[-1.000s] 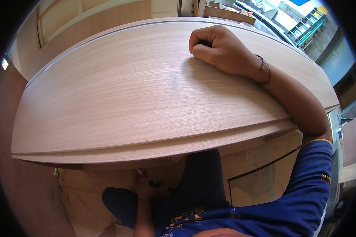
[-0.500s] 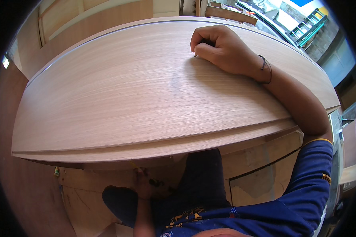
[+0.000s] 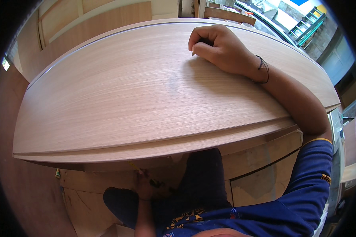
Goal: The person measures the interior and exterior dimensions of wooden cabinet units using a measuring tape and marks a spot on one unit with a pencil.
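Fingers (image 3: pixel 195 36) of our right hand (image 3: pixel 223 49) are curled in, thumb against the bent forefinger, pinching a slim pointed tool (image 3: pixel 193 54), perhaps a pencil; only its tip shows below the thumb. That tip is over the far half of the surface (image 3: pixel 106 102), a broad panel of pale wood grain, and we cannot tell whether it touches the grain or hangs just above it. Our right forearm (image 3: pixel 296 93) reaches across from the near right edge, with a dark cord (image 3: pixel 263 67) around the wrist.

Below the near edge, our left hand (image 3: pixel 144 189) is low in the shade between our legs (image 3: pixel 118 199). A small yellow strip (image 3: pixel 133 166) shows by its fingertips, but it is too dim to tell whether they are spread, pressed together or closed on it.

We judge the step in hand to be fine work with the tip, most likely setting or drawing a mark on the surface. We see no clear line beside the tip; a faint greyish patch (image 3: pixel 172 81) nearer to us may be a smudge or only a reflection. Any next stroke calls for a light, even pinch and a settled wrist, so that the tip does not skate along the grain. Pressing hard could score the face, and a dragging forearm could smear a fresh mark.
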The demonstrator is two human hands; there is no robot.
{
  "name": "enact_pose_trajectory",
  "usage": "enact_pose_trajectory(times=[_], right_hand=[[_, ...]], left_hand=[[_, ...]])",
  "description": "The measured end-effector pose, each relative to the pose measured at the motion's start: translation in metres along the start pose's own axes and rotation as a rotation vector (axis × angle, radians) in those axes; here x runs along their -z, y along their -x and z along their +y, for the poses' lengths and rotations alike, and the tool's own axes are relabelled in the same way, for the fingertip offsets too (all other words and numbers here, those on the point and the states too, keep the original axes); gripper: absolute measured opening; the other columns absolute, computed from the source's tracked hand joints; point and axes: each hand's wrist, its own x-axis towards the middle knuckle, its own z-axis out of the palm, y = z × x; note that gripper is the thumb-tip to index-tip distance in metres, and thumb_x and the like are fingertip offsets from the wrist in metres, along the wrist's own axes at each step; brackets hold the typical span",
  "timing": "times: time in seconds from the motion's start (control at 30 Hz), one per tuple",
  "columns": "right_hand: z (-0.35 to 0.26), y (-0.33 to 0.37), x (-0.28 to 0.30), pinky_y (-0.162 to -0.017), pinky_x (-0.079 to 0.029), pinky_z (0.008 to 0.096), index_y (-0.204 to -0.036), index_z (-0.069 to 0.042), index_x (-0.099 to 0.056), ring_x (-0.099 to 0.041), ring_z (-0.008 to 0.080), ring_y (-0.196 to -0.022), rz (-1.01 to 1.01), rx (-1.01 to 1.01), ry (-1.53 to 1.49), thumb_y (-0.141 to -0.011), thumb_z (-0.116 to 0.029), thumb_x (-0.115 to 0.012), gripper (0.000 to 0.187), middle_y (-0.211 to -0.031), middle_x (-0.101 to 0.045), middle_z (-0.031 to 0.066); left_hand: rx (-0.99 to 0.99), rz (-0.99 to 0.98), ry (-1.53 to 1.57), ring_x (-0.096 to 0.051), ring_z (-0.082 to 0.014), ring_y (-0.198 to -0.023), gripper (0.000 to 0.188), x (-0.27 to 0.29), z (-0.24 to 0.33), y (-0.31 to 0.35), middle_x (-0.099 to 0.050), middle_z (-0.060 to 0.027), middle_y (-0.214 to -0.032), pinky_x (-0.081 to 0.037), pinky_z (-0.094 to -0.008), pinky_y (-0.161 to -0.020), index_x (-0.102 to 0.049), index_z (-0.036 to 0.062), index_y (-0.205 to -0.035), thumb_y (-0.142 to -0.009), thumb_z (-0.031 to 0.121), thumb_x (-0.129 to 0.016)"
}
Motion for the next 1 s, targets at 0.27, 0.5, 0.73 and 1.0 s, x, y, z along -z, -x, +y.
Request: enact_pose_trajectory(times=[0.27,0.5,0.73,1.0], right_hand=[[0.002,-0.002,0.0,-0.056,-0.039,0.0214,-0.079,-0.001,-0.06,-0.048,0.0047,-0.062,-0.051,-0.009,-0.01,-0.082,-0.008,-0.052,0.011,-0.068,-0.056,0.0002],[0.004,-0.001,-0.001,-0.059,-0.042,0.0219,-0.08,0.0,-0.061,-0.051,0.0055,-0.064,-0.071,0.006,0.014,-0.083,-0.008,-0.055,0.011,-0.07,-0.058,0.0012],[0.004,-0.001,-0.003,-0.059,-0.042,0.0223,-0.078,0.0,-0.061,-0.051,0.0059,-0.064,-0.001,0.014,0.056,-0.082,-0.008,-0.055,0.01,-0.069,-0.058,0.0017],[0.0,0.0,0.0,-0.059,-0.042,0.0226,-0.078,0.0,-0.06,-0.051,0.0066,-0.063,-0.082,-0.03,0.027,-0.082,-0.008,-0.054,0.011,-0.068,-0.057,0.0018]], left_hand=[[-0.038,-0.022,-0.096,-0.053,-0.0134,-0.08,0.021,0.009,-0.005,-0.001,-0.054,-0.0048,-0.089,-0.044,-0.0281,-0.073,-0.05,0.0059,-0.102,-0.099,0.026,-0.045],[0.046,0.022,0.178,-0.053,-0.0157,-0.082,0.018,-0.005,0.005,0.001,-0.053,-0.0055,-0.091,-0.045,-0.0307,-0.074,-0.05,0.0052,-0.101,-0.097,0.023,-0.049],[-0.001,-0.002,0.028,-0.053,-0.0148,-0.082,0.018,-0.007,0.01,0.002,-0.053,-0.0048,-0.091,-0.045,-0.0301,-0.074,-0.05,0.0055,-0.1,-0.097,0.023,-0.049],[-0.005,-0.004,0.069,-0.053,-0.0141,-0.082,0.018,-0.008,0.009,0.003,-0.053,-0.0037,-0.089,-0.044,-0.0291,-0.075,-0.051,0.0067,-0.1,-0.097,0.024,-0.049]])
